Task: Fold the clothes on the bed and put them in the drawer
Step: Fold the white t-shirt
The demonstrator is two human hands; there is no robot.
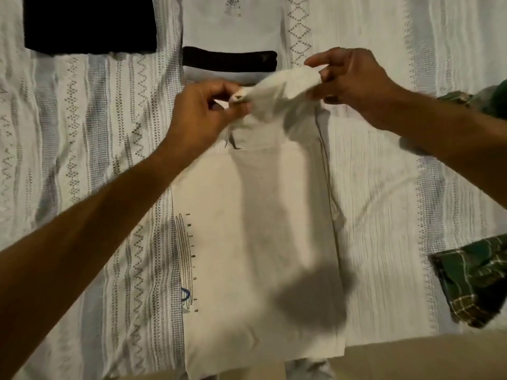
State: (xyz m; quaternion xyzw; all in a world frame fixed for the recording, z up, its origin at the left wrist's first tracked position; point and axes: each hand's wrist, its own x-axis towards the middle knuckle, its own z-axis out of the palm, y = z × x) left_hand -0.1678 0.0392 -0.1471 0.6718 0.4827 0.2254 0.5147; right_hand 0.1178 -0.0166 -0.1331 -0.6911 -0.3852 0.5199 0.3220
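White bedcover with grey woven stripes fills the head view, and several clothes lie on it. At the centre a white T-shirt lies flat, already narrowed into a long strip; its long axis runs from the near edge of the bed to the far side. Its far end is lifted off the bedcover. The left hand pinches the left corner of this end between thumb and fingers, and the right hand pinches the right corner, fingers curled around the cloth. Both hands are at the same distance, one on each side of the strip. The rest of the shirt lies toward the person, so I judge the lifted end must come near to fold it in half. Far left lies a black garment, far centre a white folded garment with a dark band, and right a green checked cloth.
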